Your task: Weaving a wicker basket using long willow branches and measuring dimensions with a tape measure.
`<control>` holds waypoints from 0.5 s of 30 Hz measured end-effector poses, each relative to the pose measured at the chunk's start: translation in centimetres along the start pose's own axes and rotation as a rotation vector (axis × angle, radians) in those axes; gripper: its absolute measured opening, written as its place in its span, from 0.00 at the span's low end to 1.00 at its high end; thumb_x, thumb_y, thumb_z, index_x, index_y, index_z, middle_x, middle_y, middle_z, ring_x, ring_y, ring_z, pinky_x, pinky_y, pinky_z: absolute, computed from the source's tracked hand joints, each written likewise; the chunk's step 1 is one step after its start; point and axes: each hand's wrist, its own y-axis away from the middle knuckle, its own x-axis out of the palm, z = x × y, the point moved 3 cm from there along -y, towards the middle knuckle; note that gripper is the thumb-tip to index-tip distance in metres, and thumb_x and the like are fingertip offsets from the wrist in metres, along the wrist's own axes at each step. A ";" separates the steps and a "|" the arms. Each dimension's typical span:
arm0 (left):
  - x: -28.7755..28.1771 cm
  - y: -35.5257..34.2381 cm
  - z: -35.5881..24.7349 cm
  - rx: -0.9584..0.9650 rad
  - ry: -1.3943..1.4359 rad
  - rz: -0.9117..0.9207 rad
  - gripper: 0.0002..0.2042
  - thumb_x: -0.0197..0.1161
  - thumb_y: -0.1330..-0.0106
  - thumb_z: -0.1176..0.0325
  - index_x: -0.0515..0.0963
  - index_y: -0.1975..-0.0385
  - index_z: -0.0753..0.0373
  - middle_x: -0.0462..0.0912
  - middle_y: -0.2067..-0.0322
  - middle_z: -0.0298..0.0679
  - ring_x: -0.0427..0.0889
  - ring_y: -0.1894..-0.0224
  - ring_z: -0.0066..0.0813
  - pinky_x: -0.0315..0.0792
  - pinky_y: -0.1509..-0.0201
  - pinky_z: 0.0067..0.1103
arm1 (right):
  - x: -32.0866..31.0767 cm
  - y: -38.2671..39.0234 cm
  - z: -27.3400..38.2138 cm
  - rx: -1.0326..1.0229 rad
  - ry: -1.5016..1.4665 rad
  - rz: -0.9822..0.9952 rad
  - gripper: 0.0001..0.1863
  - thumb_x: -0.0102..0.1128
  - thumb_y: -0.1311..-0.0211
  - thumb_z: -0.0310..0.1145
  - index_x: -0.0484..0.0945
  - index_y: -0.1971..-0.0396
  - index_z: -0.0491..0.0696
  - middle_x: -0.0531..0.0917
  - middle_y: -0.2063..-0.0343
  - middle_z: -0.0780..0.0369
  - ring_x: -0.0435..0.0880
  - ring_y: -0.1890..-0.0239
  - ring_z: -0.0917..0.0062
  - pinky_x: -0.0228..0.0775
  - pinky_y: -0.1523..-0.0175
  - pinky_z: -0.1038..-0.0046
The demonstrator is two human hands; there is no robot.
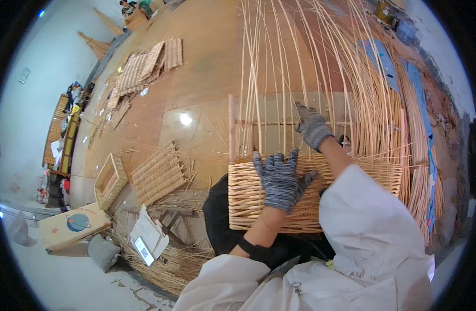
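A wicker panel (246, 196) lies in front of me, its weave dense in the near part. Long pale willow rods (257, 78) run away from it toward the far side. My left hand (280, 181), in a grey striped knit glove, rests on the weave with its fingers spread near the upper edge. Farther off and to the right, my right hand (314, 128), gloved alike, has its fingers curled at a thin rod among the uprights. A wooden crossbar (241, 123) spans the frame under the rods.
A thick bundle of rods (416, 197) with blue cloth (383, 67) lies at the right. To the left are a woven mat (159, 176), a wicker tray (111, 179), a box (74, 226) and a phone (143, 251). More woven pieces (131, 74) lie farther off; a person (129, 8) sits far back.
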 end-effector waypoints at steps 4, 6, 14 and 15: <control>-0.2 0.6 0.6 -0.008 -0.007 0.109 0.24 0.57 0.51 0.45 0.74 0.57 0.52 0.71 0.61 0.45 0.65 0.51 0.39 0.36 0.39 0.44 | -1.3 4.4 -0.5 0.444 -0.478 -0.288 0.19 0.48 0.45 0.26 0.66 0.50 0.47 0.76 0.61 0.56 0.75 0.59 0.69 0.69 0.53 0.72; -1.3 2.0 2.3 0.115 0.080 -0.207 0.20 0.58 0.47 0.55 0.73 0.56 0.55 0.70 0.59 0.46 0.67 0.52 0.42 0.41 0.39 0.43 | -3.4 9.7 0.0 0.813 -0.964 -0.152 0.17 0.46 0.42 0.28 0.66 0.51 0.47 0.77 0.64 0.59 0.77 0.64 0.75 0.74 0.62 0.75; -1.5 4.7 13.9 -0.010 0.416 -0.438 0.17 0.59 0.47 0.78 0.70 0.55 0.65 0.74 0.63 0.43 0.74 0.61 0.31 0.69 0.56 0.20 | -3.6 3.0 8.2 -0.056 -0.251 0.142 0.08 0.52 0.48 0.29 0.76 0.69 0.44 0.78 0.72 0.57 0.77 0.66 0.68 0.69 0.59 0.72; -1.3 4.9 14.1 -0.118 0.612 -0.382 0.17 0.58 0.45 0.77 0.69 0.54 0.67 0.73 0.59 0.43 0.73 0.57 0.31 0.67 0.52 0.21 | -1.2 1.1 10.3 -0.385 -0.134 0.035 0.08 0.54 0.54 0.28 0.76 0.72 0.43 0.78 0.73 0.55 0.76 0.64 0.65 0.67 0.56 0.70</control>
